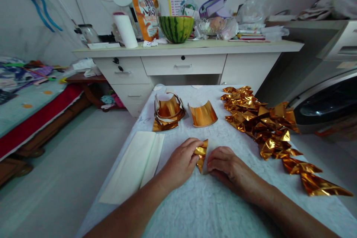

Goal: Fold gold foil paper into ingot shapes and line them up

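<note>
A small sheet of gold foil paper (201, 152) is between my two hands, partly folded, with a pale edge on its right side. My left hand (181, 161) has its fingers closed on the gold part. On the other side, my right hand (227, 165) pinches the pale edge with bent fingers. Beyond them lies a single curled gold sheet (203, 114), and left of it a stack of curled gold sheets (169, 108). A heap of folded gold foil pieces (256, 115) trails along the right side of the table.
Cream paper (131, 171) lies flat along the left of the cloth-covered table (189, 208). Behind stands a white desk (184, 65) bearing a cut watermelon (176, 29), an orange snack bag (145, 13) and a paper roll (125, 29). A washing machine (320, 70) is at right, a bed (33, 108) at left.
</note>
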{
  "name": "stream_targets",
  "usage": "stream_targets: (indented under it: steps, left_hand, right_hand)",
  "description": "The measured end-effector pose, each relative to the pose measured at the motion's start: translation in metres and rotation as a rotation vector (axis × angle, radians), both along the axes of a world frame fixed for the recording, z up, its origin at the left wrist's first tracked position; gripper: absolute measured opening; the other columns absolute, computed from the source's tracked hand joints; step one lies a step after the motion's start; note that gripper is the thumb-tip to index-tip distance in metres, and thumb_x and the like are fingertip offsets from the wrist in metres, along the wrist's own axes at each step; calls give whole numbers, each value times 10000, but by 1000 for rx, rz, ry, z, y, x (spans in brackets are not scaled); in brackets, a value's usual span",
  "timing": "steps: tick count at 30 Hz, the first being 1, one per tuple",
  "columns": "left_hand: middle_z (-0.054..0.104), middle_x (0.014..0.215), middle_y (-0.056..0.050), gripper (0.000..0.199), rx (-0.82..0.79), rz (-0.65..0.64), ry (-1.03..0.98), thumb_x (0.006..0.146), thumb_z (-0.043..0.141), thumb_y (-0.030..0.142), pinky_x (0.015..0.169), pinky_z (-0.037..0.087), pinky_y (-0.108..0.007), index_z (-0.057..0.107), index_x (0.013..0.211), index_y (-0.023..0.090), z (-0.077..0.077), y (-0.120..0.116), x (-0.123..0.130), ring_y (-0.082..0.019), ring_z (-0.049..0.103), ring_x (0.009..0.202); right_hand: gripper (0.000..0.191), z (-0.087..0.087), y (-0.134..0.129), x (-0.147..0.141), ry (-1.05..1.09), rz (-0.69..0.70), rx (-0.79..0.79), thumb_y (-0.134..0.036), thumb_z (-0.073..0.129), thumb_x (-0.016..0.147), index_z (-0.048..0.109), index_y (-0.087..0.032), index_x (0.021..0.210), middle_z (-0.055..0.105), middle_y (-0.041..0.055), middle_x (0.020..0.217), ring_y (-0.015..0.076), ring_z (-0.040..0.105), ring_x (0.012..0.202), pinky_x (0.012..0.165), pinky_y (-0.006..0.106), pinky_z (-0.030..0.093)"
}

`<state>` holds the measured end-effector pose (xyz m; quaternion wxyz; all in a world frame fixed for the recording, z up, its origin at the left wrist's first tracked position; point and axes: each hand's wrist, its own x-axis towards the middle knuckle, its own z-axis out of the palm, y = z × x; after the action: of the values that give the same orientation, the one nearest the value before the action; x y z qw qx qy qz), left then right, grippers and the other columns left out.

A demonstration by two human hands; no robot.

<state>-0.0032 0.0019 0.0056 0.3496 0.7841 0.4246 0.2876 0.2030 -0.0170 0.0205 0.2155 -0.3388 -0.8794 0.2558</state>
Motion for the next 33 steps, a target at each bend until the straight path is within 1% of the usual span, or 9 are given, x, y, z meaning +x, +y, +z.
stream_targets:
  steps: [4, 7, 9, 11, 14, 20, 26, 30, 33]
  left_hand:
    - [565, 1257, -55, 443, 78, -16, 140, 837, 463, 21, 1047, 407, -376, 550, 1227, 210, -2, 1, 1, -200, 502, 1171]
    - [570, 1204, -54, 360, 140, -3, 232, 857, 485, 53, 1014, 416, -392, 590, 1167, 203, 2, -1, 2, -219, 488, 1116]
    - [570, 1146, -53, 315, 144, -2, 261, 859, 506, 75, 991, 423, -393, 610, 1127, 203, 6, -2, 2, -223, 487, 1075]
    - [565, 1100, -53, 314, 127, -8, 270, 853, 528, 94, 973, 429, -392, 610, 1135, 203, 10, -3, 1, -222, 487, 1043]
    - [552, 1088, -56, 365, 91, -13, 258, 844, 549, 118, 965, 428, -391, 588, 1196, 205, 12, -5, 0, -225, 480, 1042]
    - [535, 1094, -54, 472, 50, -16, 240, 812, 578, 140, 973, 412, -393, 547, 1276, 223, 8, -8, -2, -232, 480, 1056]
    - [548, 1074, -46, 482, 23, -27, 254, 815, 585, 163, 957, 425, -376, 534, 1288, 237, 4, -7, -2, -232, 513, 1051]
    - [523, 1070, -42, 493, 12, 6, 231, 807, 591, 164, 964, 433, -346, 540, 1292, 234, 5, -7, -1, -215, 525, 1056]
    - [531, 1075, -53, 480, -8, 20, 234, 807, 592, 169, 960, 442, -341, 550, 1284, 206, 8, -9, 0, -215, 538, 1056]
  right_hand:
    - [98, -5, 0, 0, 29, -52, -28, -208, 574, 921, 661, -234, 887, 677, 25, 904, 184, 602, 915, 850, 353, 427]
    - [98, -5, 1, -1, 46, -92, -69, -210, 579, 913, 669, -244, 893, 660, 27, 933, 188, 589, 937, 850, 349, 432]
    - [114, -4, 1, -3, 51, -115, -94, -201, 576, 909, 679, -251, 900, 647, 32, 956, 198, 575, 962, 861, 361, 429]
    - [114, -3, 0, -5, 42, -147, -112, -198, 580, 903, 681, -247, 886, 628, 41, 972, 209, 560, 974, 862, 375, 427]
    - [86, -2, -1, -7, 11, -204, -118, -201, 595, 886, 666, -232, 851, 603, 52, 998, 222, 534, 981, 860, 394, 422]
    - [94, -5, -1, -8, -33, -236, -100, -186, 562, 888, 626, -222, 830, 588, 49, 1009, 223, 514, 971, 840, 395, 409]
    - [71, -10, 0, -12, -61, -307, -78, -183, 589, 864, 619, -211, 805, 590, 52, 983, 223, 509, 943, 811, 392, 405]
    - [76, -12, 0, -15, -66, -330, -74, -182, 610, 851, 615, -203, 778, 587, 48, 963, 221, 504, 927, 794, 389, 397]
    - [82, -14, 1, -16, -72, -345, -55, -178, 630, 837, 604, -199, 762, 582, 46, 943, 216, 501, 906, 783, 384, 395]
